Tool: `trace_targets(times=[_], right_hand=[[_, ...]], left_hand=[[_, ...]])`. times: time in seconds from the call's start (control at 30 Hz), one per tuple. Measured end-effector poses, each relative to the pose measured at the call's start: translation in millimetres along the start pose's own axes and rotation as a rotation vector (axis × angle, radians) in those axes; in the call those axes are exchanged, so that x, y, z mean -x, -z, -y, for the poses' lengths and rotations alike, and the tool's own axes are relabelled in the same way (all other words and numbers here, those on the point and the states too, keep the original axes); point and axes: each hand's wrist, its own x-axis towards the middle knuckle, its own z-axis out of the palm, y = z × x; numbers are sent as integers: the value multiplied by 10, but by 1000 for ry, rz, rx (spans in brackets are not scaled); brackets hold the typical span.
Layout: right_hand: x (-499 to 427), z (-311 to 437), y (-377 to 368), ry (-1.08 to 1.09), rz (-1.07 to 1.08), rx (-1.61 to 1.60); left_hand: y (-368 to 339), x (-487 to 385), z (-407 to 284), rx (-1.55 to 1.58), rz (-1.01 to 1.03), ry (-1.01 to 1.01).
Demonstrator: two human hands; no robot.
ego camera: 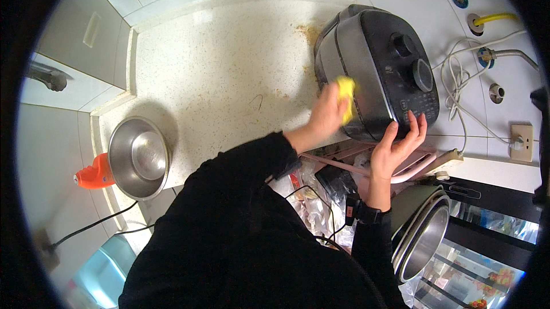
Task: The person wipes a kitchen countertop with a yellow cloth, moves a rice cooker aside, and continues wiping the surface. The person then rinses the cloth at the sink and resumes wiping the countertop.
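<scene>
My left hand (320, 113) is closed around a yellow sponge-like pad (346, 96), blurred, against the grey side of a black countertop cooker (382, 55). Two round knobs and a touch panel are on the cooker's dark face. With fingers spread, my right hand (395, 145) rests at the lower corner of that panel, thumb near the pale trim strip. Brown stains (309, 33) mark the speckled worktop (223, 51) beside the cooker. A thin dark strand (259, 101) and crumbs lie on the worktop left of the sponge hand.
A steel bowl (138, 158) stands at the left edge, near an orange bottle (95, 173). A white cord (459, 77) hangs by wall pipes and a socket (521, 142). Below the cooker are a pink rack (414, 170) and plastic bags (316, 214). Nested metal basins (425, 236) stand lower right.
</scene>
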Motion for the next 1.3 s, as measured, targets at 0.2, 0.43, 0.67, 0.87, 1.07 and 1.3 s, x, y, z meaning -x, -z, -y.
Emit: trace_targets(times=[0.2, 0.43, 0.67, 0.87, 1.07, 1.3], right_hand=[[12, -16, 16, -17, 0, 0], [6, -8, 17, -23, 15, -17], [-6, -6, 16, -63, 21, -56], [6, -74, -9, -93, 9, -160], [17, -88, -24, -127, -3, -236], [16, -91, -4, -115, 18, -176]], left_hand=[[4, -88, 10, 40, -81, -9], [-75, -245, 134, 107, -149, 189], [-181, -234, 469, 111, -231, 293], [-35, -766, 769, 62, -323, 317], [-353, 299, 675, 295, 25, 373], [-45, -773, 1101, 99, -176, 387]])
